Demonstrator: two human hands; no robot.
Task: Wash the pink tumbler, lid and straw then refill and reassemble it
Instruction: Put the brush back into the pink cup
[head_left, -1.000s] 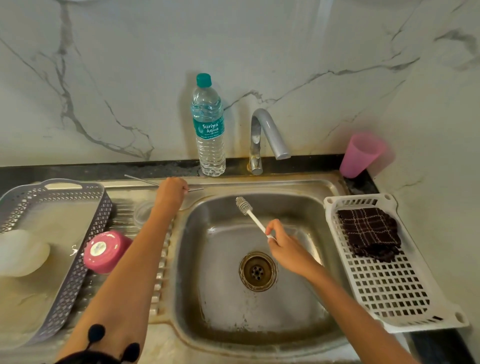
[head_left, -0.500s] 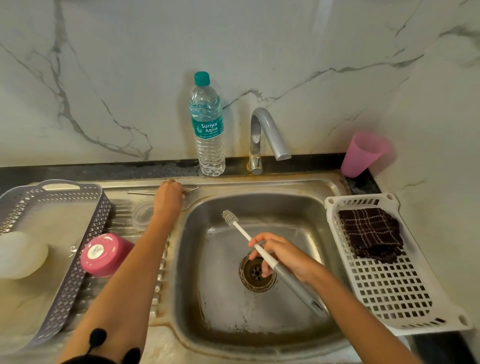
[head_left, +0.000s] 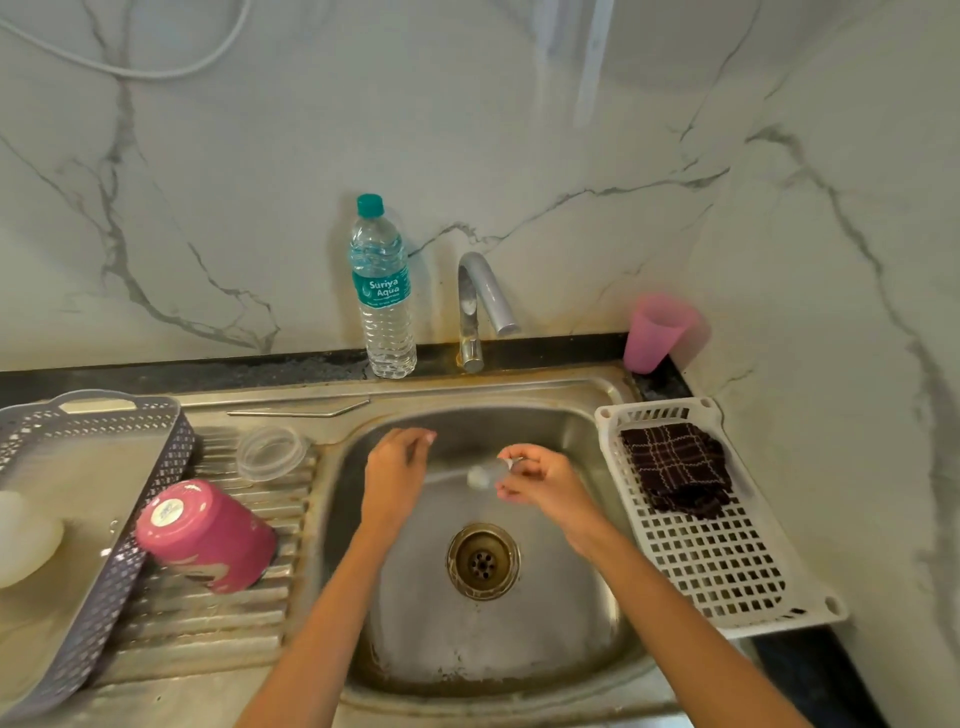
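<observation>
At 9 o'clock, cut off by the left edge: grey perforated basket (head_left: 104, 519), with a white rounded thing (head_left: 26, 540) inside, only partly in view and hard to name. Just beside the basket's right wall, on the ribbed drainboard (head_left: 228, 613): pink tumbler (head_left: 208, 535), tipped over, base up and toward 10 o'clock, mouth hidden against the ribs. At 1 o'clock of the tumbler and apart from it: clear lid (head_left: 271, 454), flat on the ribs. Farther back, along the rear rim: metal straw (head_left: 296, 410), lying crosswise, bent end toward the right. All three well to the left of both hands, touched by neither.

Behind the rim at 12 o'clock: water bottle (head_left: 384, 291), upright and capped, then tap (head_left: 480, 306), spout out over the sink (head_left: 571, 415). Open room in the basin around the drain (head_left: 483, 561), with steel walls on every side.

Left hand (head_left: 395, 467) at 11 o'clock of the drain, fingers loosely bent downward, gripping nothing. Right hand (head_left: 540, 478) at 1 o'clock of the drain, thumb and fingertips pinched on a small brush (head_left: 480, 475), blurred, whitish head toward the left hand, handle hidden in the fingers. Narrow gap between the hands.

At 3 o'clock, just beside the sink's right edge: white slotted basket (head_left: 727, 571), dark checked cloth (head_left: 675, 467) in its rear half. At 2 o'clock, in the wall corner: pink cup (head_left: 657, 332), soft in focus.
</observation>
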